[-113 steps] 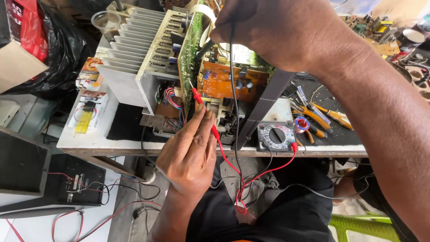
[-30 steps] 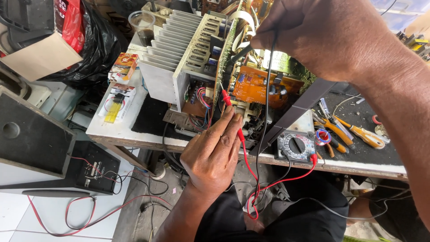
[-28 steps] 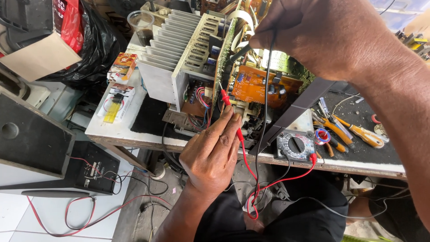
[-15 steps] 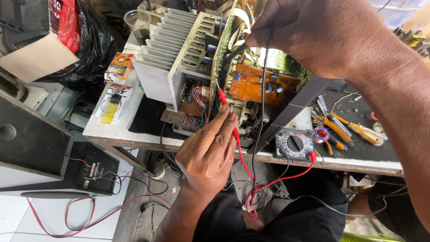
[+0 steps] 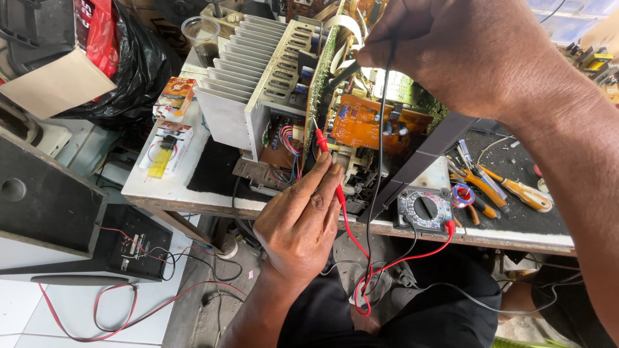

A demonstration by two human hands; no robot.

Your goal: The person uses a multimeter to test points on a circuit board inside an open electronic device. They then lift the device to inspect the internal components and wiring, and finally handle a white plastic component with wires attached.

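The left hand [image 5: 303,222] is pinching a red probe [image 5: 322,143] against the green board [image 5: 317,90]. At 1 o'clock, the right hand [image 5: 464,51] is gripping a black probe [image 5: 345,73] on that board; the meter [image 5: 423,209] is lying at 4 o'clock.

Red probe [image 5: 322,143] slightly lower (leftward too)

Both forearms bare, no sleeves; dark shorts [image 5: 412,316] on lap.

Bench count: parts and tools

Two probes, red [image 5: 320,138] and black [image 5: 342,74]; one multimeter [image 5: 423,209] at 4 o'clock; one finned heatsink [image 5: 248,76] at 11; two speaker boxes [image 5: 48,206] at 8.
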